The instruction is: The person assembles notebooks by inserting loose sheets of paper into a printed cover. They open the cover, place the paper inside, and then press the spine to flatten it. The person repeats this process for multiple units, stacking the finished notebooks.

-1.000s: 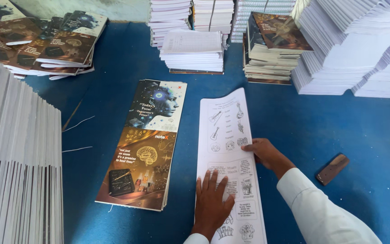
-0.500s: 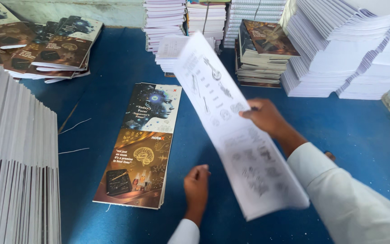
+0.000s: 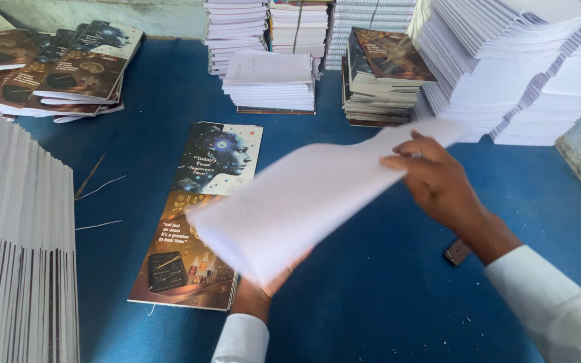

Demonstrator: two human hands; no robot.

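A long white bundle of printed sheets (image 3: 304, 198) hangs in the air over the blue table, blurred and tilted. My right hand (image 3: 438, 178) grips its far upper end. My left hand (image 3: 267, 286) is under its near lower end, mostly hidden by the paper, supporting it. To the left of the bundle a long dark printed cover (image 3: 200, 215) with a face picture lies flat on the blue table (image 3: 384, 302), partly covered by the sheets.
Leaning white page stacks (image 3: 15, 255) fill the left edge. More cover sheets (image 3: 62, 70) lie at the back left. Tall white stacks (image 3: 526, 67) stand at the back right, smaller piles (image 3: 270, 81) and bound books (image 3: 381, 84) at the back centre. A small brown block (image 3: 457, 252) lies near my right wrist.
The white bundle, pressed flat on the table a second ago, was lifted by my right hand and has swung left over the cover; my left hand moved under its near end.
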